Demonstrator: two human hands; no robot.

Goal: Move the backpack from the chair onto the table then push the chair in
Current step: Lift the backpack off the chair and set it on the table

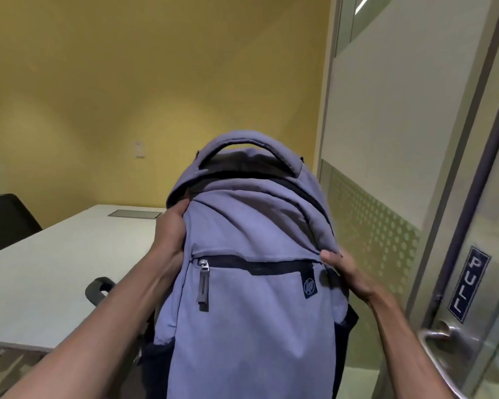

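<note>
Both hands, left [170, 231] and right [346, 272], clamped the backpack [251, 283] by its sides, upright in the air just right of the table [55, 269]. Best swung left and lowered flat on the table's bare top.

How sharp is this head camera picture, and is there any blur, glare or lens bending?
Head view: soft overall, with slight motion blur on the backpack held in the left hand and right hand; wide-angle bending curves the door frame; a bright ceiling light reflects in the glass at top right; the table is evenly lit.
</note>
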